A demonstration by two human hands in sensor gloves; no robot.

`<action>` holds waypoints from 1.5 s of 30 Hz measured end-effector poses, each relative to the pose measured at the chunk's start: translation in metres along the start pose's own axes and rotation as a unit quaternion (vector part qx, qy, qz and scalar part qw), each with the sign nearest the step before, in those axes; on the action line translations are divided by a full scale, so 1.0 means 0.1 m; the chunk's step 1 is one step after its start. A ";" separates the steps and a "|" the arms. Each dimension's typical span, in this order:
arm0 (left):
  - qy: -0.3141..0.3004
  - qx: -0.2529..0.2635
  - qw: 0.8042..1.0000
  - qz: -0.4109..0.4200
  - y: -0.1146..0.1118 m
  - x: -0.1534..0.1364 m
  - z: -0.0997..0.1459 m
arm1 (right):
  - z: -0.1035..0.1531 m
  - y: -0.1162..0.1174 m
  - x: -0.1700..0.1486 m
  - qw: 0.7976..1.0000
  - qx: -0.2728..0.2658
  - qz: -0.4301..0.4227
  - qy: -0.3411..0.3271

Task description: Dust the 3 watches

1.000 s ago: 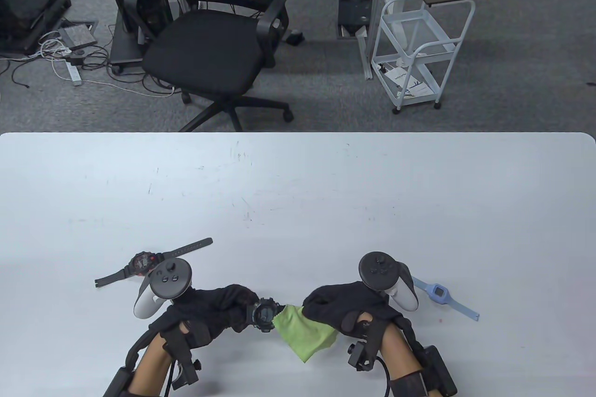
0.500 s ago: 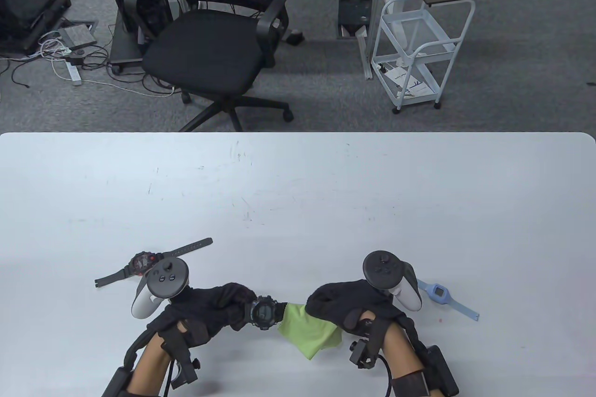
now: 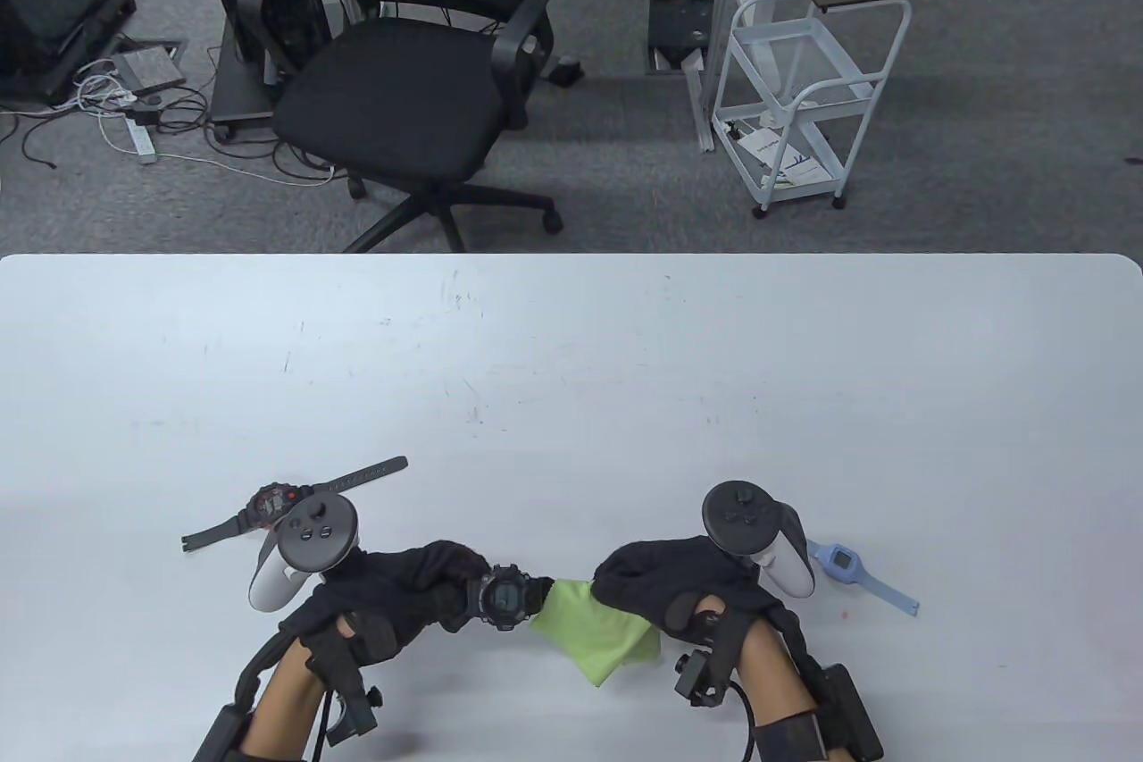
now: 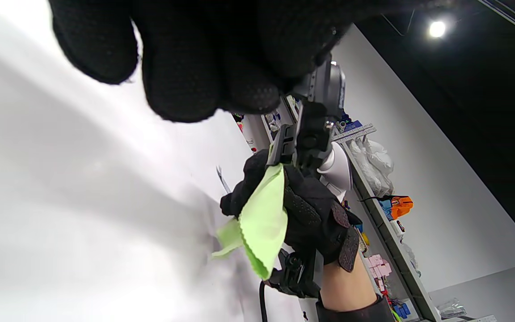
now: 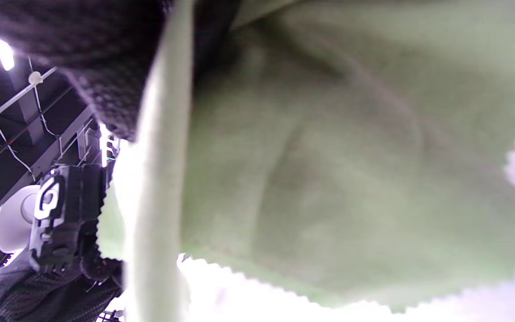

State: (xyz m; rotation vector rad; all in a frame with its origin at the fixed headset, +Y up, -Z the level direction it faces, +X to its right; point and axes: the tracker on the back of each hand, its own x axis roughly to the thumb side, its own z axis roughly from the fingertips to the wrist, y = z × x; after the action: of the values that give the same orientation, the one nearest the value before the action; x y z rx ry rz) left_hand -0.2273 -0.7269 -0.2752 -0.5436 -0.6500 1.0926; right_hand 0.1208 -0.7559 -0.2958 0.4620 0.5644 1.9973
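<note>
table view showed the wide white table (image 3: 571, 351) under my hands. my right hand (image 3: 665, 588) gripped the lime-green microfibre cloth (image 3: 594, 632), its edge touching the dark grey digital watch (image 3: 504, 599), which my left hand (image 3: 402, 597) pinched above the table's near edge. the black watch with a red-ringed face (image 3: 272, 505) lay flat behind my left hand, the pale blue strap watch (image 3: 844, 565) just beside my right.

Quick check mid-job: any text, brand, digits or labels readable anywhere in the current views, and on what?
None readable.
Grey watch in the left hand: display digits too small.
Red-faced watch: markings blurred.
Blue watch: screen shows nothing legible.
Papers on the white cart: print too small.
</note>
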 end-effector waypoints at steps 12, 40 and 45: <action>0.001 0.008 1.000 0.004 0.03 -0.02 0.02 | 0.02 -0.05 -0.02 1.000 -0.018 0.005 0.011; 0.000 0.018 1.000 0.006 0.06 -0.02 0.04 | 0.06 -0.08 -0.05 1.000 -0.025 0.004 0.016; -0.002 0.022 1.000 0.008 0.08 -0.02 0.06 | 0.05 -0.09 -0.04 1.000 -0.018 -0.005 0.013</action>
State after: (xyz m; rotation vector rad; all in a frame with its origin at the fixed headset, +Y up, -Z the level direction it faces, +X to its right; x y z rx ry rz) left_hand -0.2367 -0.7259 -0.2771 -0.5095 -0.6239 1.1208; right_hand 0.1316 -0.7546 -0.2965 0.4111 0.5457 2.0035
